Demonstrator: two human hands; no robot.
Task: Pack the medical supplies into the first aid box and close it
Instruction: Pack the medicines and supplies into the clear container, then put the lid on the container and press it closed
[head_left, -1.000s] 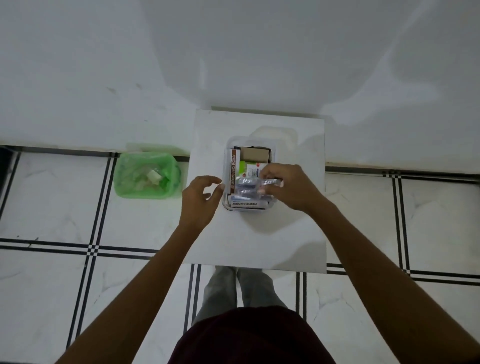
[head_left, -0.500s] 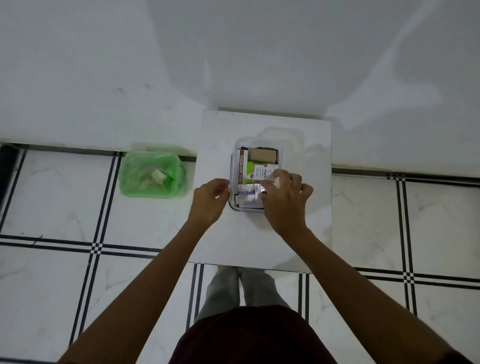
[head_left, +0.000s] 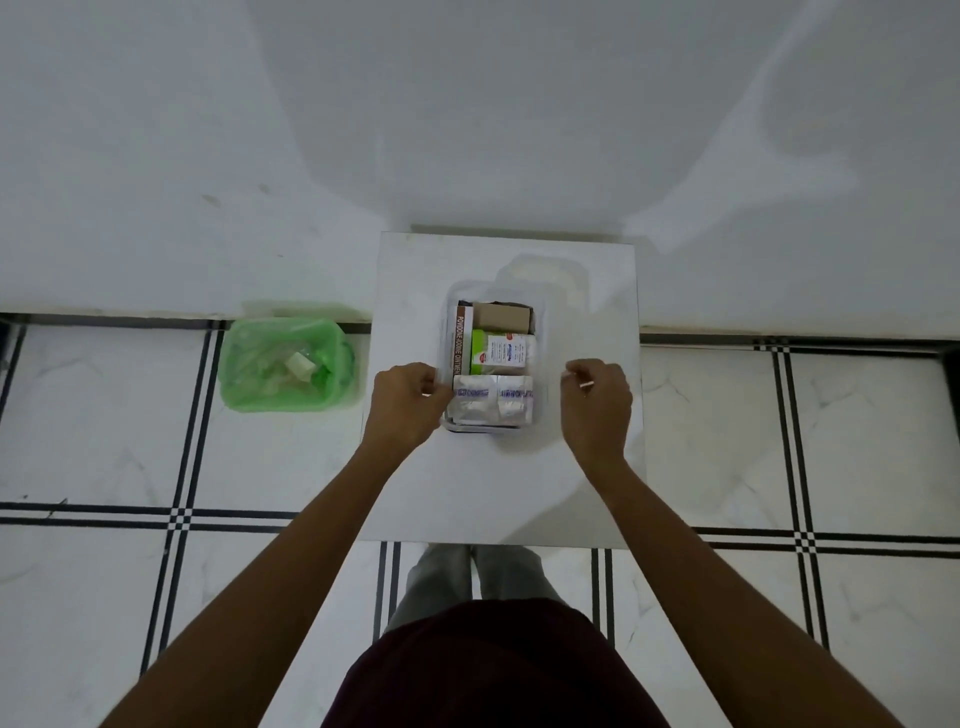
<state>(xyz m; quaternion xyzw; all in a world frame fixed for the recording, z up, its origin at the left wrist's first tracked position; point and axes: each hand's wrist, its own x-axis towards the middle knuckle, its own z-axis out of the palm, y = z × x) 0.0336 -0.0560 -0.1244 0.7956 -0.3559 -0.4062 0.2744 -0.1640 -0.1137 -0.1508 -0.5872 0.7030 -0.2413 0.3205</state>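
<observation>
Clear open first aid box (head_left: 483, 427) packed with ointment carton (head_left: 462, 345), foil sachets (head_left: 493, 397)

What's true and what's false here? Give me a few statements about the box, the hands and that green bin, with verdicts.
1. The first aid box has no lid on it. True.
2. The right hand is inside the box. False: it is to the right of the box, apart from it.
3. Foil packets lie at the box's near end. True.
4. The green bin stands on the table. False: it is on the floor, left of the table.
5. The left hand is at the box's left side. True.
</observation>
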